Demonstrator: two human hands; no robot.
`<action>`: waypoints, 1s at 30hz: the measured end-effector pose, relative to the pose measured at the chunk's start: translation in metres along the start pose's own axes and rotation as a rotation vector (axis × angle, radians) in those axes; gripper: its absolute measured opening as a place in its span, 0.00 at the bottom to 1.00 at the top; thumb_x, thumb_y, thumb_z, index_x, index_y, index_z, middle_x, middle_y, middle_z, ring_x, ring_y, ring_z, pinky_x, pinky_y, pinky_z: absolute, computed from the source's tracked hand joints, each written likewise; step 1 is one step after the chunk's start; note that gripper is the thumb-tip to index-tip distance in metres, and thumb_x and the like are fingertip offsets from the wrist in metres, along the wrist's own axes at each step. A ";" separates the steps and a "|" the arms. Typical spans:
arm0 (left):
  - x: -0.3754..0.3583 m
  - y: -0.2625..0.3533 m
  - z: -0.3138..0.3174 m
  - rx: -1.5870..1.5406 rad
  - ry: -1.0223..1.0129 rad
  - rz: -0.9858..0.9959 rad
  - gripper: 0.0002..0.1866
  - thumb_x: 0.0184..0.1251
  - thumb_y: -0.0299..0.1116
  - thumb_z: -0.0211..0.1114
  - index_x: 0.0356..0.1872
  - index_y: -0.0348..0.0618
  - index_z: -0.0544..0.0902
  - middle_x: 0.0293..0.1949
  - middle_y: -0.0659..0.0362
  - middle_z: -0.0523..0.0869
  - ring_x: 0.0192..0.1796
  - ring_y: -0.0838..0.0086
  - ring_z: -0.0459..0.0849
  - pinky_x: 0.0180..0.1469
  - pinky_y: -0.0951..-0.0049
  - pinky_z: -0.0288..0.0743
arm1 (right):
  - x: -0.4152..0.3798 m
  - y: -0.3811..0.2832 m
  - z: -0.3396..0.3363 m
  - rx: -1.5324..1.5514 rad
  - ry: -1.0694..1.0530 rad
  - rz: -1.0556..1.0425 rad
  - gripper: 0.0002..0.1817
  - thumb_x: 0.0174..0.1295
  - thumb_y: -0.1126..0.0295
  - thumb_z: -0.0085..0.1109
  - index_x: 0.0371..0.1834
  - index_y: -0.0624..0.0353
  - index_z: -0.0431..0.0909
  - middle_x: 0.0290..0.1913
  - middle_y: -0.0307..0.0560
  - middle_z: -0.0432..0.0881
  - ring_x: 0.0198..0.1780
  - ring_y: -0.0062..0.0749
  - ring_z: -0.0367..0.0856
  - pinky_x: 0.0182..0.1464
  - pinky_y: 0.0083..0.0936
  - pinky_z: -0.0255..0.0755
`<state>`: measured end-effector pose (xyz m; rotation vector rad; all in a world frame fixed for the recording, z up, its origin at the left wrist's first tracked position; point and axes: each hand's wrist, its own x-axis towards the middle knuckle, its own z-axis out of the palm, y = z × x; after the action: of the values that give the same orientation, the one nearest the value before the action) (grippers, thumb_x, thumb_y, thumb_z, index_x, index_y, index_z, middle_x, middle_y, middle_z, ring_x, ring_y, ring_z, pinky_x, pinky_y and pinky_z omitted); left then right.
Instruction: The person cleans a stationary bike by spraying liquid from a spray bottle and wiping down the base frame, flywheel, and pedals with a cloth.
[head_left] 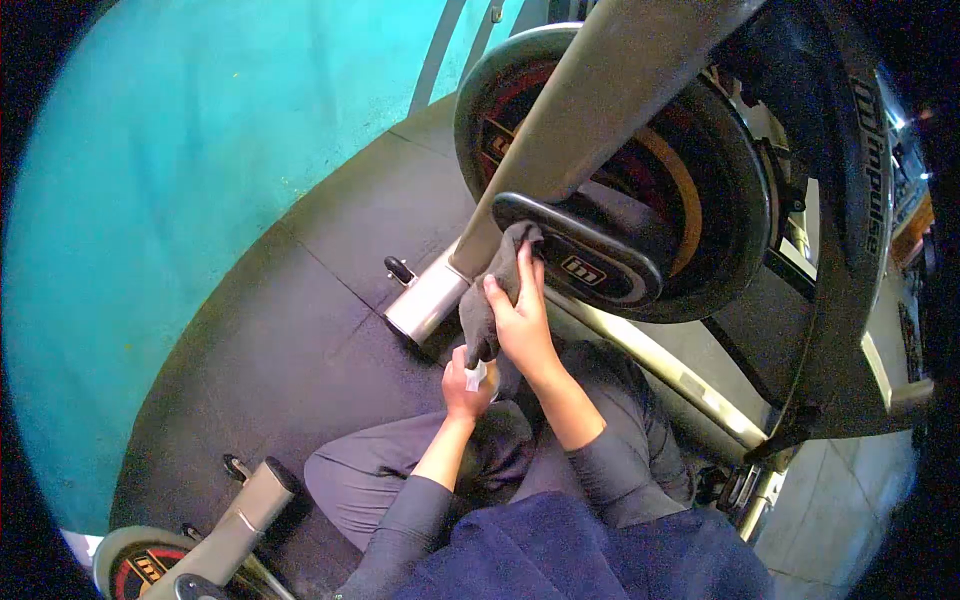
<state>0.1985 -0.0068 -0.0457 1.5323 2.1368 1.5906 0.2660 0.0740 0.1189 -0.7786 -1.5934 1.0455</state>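
Note:
A dark grey cloth [480, 315] hangs beside the black oval cover [612, 262] of an exercise bike. My right hand [522, 315] is closed on the cloth, its fingertips near the left part of the cover. Lower down, my left hand [467, 388] is closed around a small whitish object [476, 376], mostly hidden by the fingers, just under the cloth's lower end. Behind the cover is the bike's large dark flywheel [735, 200], and the grey frame tube [590, 110] slants above my hands.
The bike's silver front foot [425, 305] has a small black wheel [399, 269]. Part of a second bike [235, 520] shows at lower left. Dark floor mats [270, 350] meet a turquoise surface [180, 180]. My folded legs [370, 465] are below the hands.

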 end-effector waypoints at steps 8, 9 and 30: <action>0.003 0.020 -0.008 -0.007 0.018 -0.029 0.16 0.53 0.34 0.67 0.41 0.44 0.74 0.33 0.50 0.82 0.34 0.49 0.81 0.36 0.52 0.74 | -0.009 0.013 -0.002 -0.006 0.008 0.078 0.38 0.66 0.68 0.56 0.76 0.58 0.47 0.72 0.61 0.50 0.75 0.48 0.46 0.74 0.34 0.40; 0.001 0.015 -0.004 -0.047 -0.009 -0.118 0.16 0.55 0.36 0.68 0.40 0.43 0.74 0.33 0.50 0.82 0.33 0.49 0.81 0.36 0.52 0.74 | -0.003 0.008 0.000 -0.017 0.002 0.079 0.39 0.66 0.68 0.56 0.77 0.56 0.46 0.73 0.60 0.48 0.75 0.47 0.45 0.75 0.34 0.39; 0.002 0.010 -0.002 -0.033 0.039 -0.008 0.14 0.53 0.33 0.67 0.40 0.46 0.76 0.31 0.54 0.82 0.34 0.50 0.81 0.36 0.53 0.74 | -0.020 0.035 0.011 0.477 0.032 0.329 0.41 0.71 0.54 0.48 0.78 0.49 0.35 0.76 0.59 0.39 0.77 0.43 0.40 0.74 0.32 0.40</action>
<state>0.2030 -0.0074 -0.0367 1.4937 2.1220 1.6589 0.2595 0.0685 0.0777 -0.7314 -1.1376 1.5682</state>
